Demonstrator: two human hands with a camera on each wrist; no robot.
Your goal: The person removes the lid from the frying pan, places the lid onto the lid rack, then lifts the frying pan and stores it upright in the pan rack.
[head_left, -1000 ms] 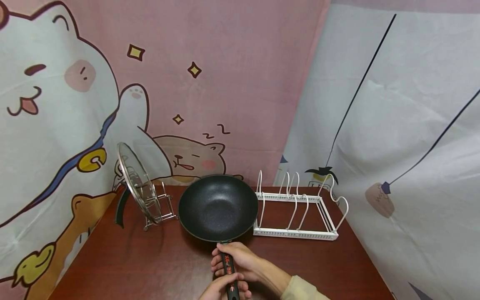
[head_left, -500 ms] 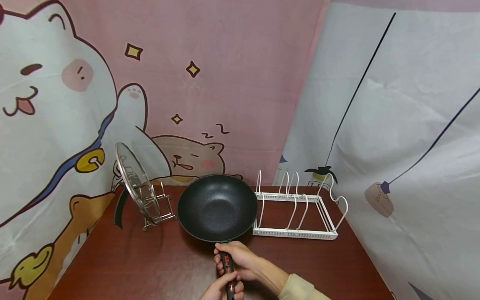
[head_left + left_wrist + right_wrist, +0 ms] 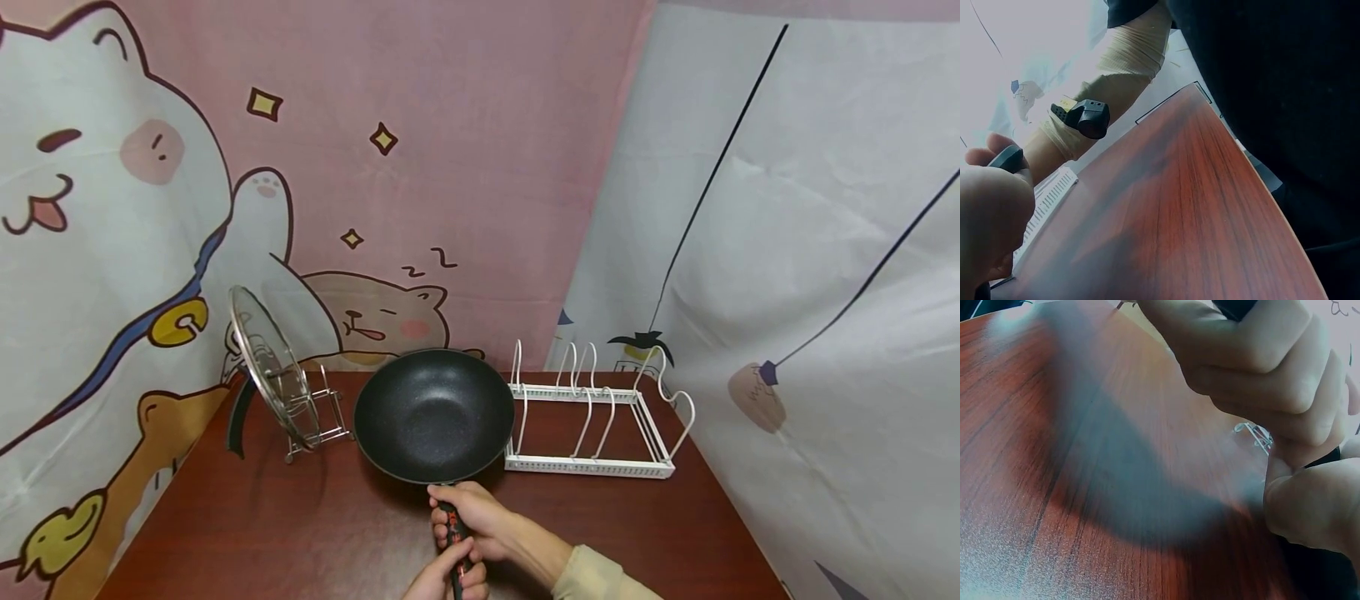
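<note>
A black wok [image 3: 433, 417], its dark inside facing up, is held level over the table in the head view, with a shadow beneath it. Its black handle [image 3: 454, 523] with red lettering points toward the person. My right hand [image 3: 483, 518] grips the handle close to the pan, thumb along the top. Just behind, my left hand [image 3: 444, 575] wraps the rear part of the handle, its thumb laid across. From the left wrist, the handle's end [image 3: 1009, 159] shows above the left hand [image 3: 991, 219]. Parts of the handle are hidden by the fingers.
Right of the wok, a white rack [image 3: 592, 468] with upright wire dividers stands on the reddish-brown table [image 3: 300, 533]. At left, a glass lid [image 3: 270, 358] leans in a small metal wire stand [image 3: 330, 417]. Printed cloth [image 3: 495, 183] hangs behind.
Both hands keep their grip on the handle. The wok and the whole scene shift only slightly left in the head view, and the handle's rear has swung slightly left.
</note>
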